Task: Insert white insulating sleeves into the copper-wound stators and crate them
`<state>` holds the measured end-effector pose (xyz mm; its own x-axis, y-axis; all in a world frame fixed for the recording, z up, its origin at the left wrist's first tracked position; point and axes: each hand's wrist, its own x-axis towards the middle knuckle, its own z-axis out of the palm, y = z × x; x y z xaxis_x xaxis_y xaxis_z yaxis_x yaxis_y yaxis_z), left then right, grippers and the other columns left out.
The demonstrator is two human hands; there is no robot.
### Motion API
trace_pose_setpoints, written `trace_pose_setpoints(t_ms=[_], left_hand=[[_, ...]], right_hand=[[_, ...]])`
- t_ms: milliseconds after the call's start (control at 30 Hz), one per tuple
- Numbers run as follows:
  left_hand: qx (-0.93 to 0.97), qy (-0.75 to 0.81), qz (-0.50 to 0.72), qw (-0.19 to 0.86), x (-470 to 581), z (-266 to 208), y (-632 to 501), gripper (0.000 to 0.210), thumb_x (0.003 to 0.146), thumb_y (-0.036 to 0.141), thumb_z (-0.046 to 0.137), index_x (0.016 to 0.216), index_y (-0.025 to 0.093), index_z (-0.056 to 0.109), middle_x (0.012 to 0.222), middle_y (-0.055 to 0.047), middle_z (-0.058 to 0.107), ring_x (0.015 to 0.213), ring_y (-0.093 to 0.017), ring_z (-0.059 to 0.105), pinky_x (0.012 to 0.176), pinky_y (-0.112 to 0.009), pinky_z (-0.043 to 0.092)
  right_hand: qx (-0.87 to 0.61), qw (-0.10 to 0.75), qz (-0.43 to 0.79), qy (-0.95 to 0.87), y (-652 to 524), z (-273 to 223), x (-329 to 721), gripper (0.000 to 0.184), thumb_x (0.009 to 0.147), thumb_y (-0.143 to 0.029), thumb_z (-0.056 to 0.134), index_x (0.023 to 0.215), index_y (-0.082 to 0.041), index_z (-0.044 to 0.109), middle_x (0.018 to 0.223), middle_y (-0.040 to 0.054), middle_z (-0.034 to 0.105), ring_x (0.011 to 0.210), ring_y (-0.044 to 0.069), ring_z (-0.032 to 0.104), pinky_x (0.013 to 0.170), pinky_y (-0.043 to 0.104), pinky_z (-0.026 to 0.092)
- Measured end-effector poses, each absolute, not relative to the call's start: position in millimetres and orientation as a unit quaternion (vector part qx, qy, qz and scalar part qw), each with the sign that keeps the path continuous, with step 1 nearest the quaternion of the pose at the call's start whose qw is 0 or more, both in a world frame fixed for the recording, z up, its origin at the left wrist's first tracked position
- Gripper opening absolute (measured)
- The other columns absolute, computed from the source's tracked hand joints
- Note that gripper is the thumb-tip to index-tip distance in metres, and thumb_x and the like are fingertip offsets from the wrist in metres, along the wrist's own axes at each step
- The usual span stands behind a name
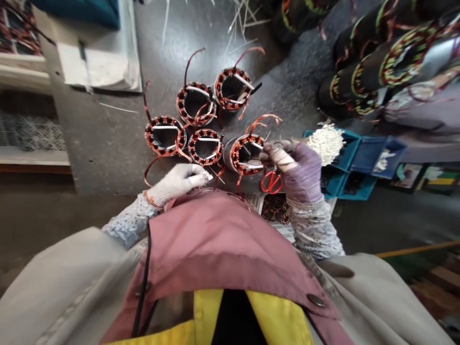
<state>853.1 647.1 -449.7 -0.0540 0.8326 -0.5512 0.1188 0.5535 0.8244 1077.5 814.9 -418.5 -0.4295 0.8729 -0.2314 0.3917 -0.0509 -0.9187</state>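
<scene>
My left hand (179, 181), in a white glove, is closed around some small white pieces (207, 176) near the table's front edge. My right hand (293, 160), in a worn glove with purple wrapping, has its fingers pinched at the right rim of a tilted motor stator (235, 155) with orange and black windings; what is between the fingertips is hidden. A white strip crosses that stator's opening. Beside it stand several more stators, among them a near one (205, 147) and a far one (233, 88), with red lead wires sticking out. Red-handled scissors (271, 183) lie just below my right hand.
Teal and blue bins (359, 153) stand at the right, with a heap of small white pieces (326, 143). Larger black stators (391, 67) and another person's sleeve and glove (413, 96) are beyond. A paper pad (104, 57) lies back left; white strips (244, 21) are scattered behind.
</scene>
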Motion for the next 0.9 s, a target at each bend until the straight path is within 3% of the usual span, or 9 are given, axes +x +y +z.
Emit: trace_pose_setpoints(t_ms=[133, 233, 333, 467, 533, 633, 700, 800, 900], left_hand=[[0.517, 0.668, 0.324, 0.426, 860.5, -443.6, 670.1, 0.030, 0.091, 0.044, 0.056, 0.089, 0.020, 0.074, 0.107, -0.008, 0.075, 0.090, -0.019, 0.068, 0.082, -0.030, 0.054], [0.664, 0.597, 0.224, 0.390, 866.3, -444.4, 688.3, 0.026, 0.092, 0.038, 0.056, 0.091, 0.021, 0.075, 0.129, -0.008, 0.070, 0.091, -0.018, 0.070, 0.080, -0.029, 0.053], [0.704, 0.549, 0.185, 0.412, 863.2, -439.8, 693.9, 0.028, 0.094, 0.035, 0.052, 0.090, 0.020, 0.075, 0.117, -0.006, 0.074, 0.084, -0.015, 0.071, 0.075, -0.025, 0.053], [0.666, 0.609, 0.226, 0.365, 878.9, -424.9, 706.6, 0.027, 0.095, 0.036, 0.053, 0.102, 0.022, 0.075, 0.121, -0.006, 0.071, 0.106, -0.019, 0.068, 0.092, -0.030, 0.052], [0.668, 0.641, 0.151, 0.347, 906.3, -427.8, 722.0, 0.027, 0.089, 0.032, 0.061, 0.111, 0.023, 0.074, 0.126, -0.007, 0.070, 0.113, -0.024, 0.065, 0.099, -0.035, 0.050], [0.678, 0.663, -0.003, 0.318, 949.4, -450.0, 743.7, 0.037, 0.086, 0.023, 0.062, 0.120, 0.014, 0.070, 0.120, -0.016, 0.071, 0.120, -0.033, 0.061, 0.105, -0.044, 0.048], [0.696, 0.644, -0.062, 0.312, 962.6, -465.9, 750.7, 0.039, 0.089, 0.025, 0.058, 0.122, 0.008, 0.068, 0.118, -0.022, 0.070, 0.119, -0.035, 0.061, 0.102, -0.045, 0.050], [0.730, 0.596, -0.098, 0.320, 956.6, -471.8, 750.9, 0.036, 0.092, 0.030, 0.057, 0.120, 0.010, 0.069, 0.111, -0.020, 0.072, 0.104, -0.030, 0.068, 0.089, -0.038, 0.054], [0.748, 0.579, -0.103, 0.308, 938.7, -456.5, 751.4, 0.031, 0.091, 0.036, 0.058, 0.108, 0.016, 0.075, 0.105, -0.016, 0.073, 0.087, -0.026, 0.070, 0.071, -0.034, 0.053]], right_hand=[[-0.455, 0.217, 0.445, -0.741, 814.9, -420.1, 1085.7, 0.022, 0.091, -0.042, 0.065, 0.100, -0.024, 0.073, 0.104, 0.0068, 0.076, 0.100, 0.024, 0.072, 0.095, 0.046, 0.058], [-0.416, 0.213, 0.394, -0.792, 809.5, -429.7, 1097.3, 0.024, 0.091, -0.040, 0.061, 0.102, -0.022, 0.073, 0.111, 0.0095, 0.075, 0.109, 0.026, 0.070, 0.103, 0.048, 0.054], [-0.470, 0.292, 0.325, -0.767, 809.9, -443.4, 1123.4, 0.027, 0.093, -0.040, 0.057, 0.103, -0.021, 0.073, 0.111, 0.0109, 0.074, 0.111, 0.027, 0.069, 0.106, 0.051, 0.051], [-0.553, 0.360, 0.376, -0.651, 818.6, -481.9, 1148.0, 0.040, 0.096, -0.048, 0.048, 0.116, -0.022, 0.069, 0.115, 0.0115, 0.071, 0.113, 0.028, 0.068, 0.097, 0.053, 0.055], [-0.536, 0.373, 0.458, -0.604, 825.5, -504.7, 1136.1, 0.050, 0.099, -0.054, 0.037, 0.125, -0.021, 0.065, 0.118, 0.0126, 0.070, 0.111, 0.026, 0.069, 0.091, 0.049, 0.057], [-0.471, 0.346, 0.524, -0.619, 837.7, -522.0, 1084.8, 0.058, 0.102, -0.056, 0.027, 0.131, -0.022, 0.062, 0.125, 0.0125, 0.070, 0.113, 0.022, 0.068, 0.095, 0.043, 0.057], [-0.425, 0.270, 0.532, -0.681, 844.7, -516.1, 1042.0, 0.049, 0.100, -0.055, 0.039, 0.124, -0.024, 0.067, 0.125, 0.0094, 0.071, 0.116, 0.021, 0.067, 0.101, 0.040, 0.054], [-0.381, 0.148, 0.547, -0.730, 852.0, -493.8, 1004.1, 0.030, 0.090, -0.048, 0.062, 0.106, -0.026, 0.075, 0.114, 0.0057, 0.076, 0.112, 0.023, 0.069, 0.103, 0.041, 0.051], [-0.393, 0.235, 0.598, -0.658, 858.9, -484.8, 1026.8, 0.032, 0.092, -0.047, 0.056, 0.099, -0.023, 0.075, 0.109, 0.0068, 0.077, 0.106, 0.022, 0.071, 0.097, 0.040, 0.055]])
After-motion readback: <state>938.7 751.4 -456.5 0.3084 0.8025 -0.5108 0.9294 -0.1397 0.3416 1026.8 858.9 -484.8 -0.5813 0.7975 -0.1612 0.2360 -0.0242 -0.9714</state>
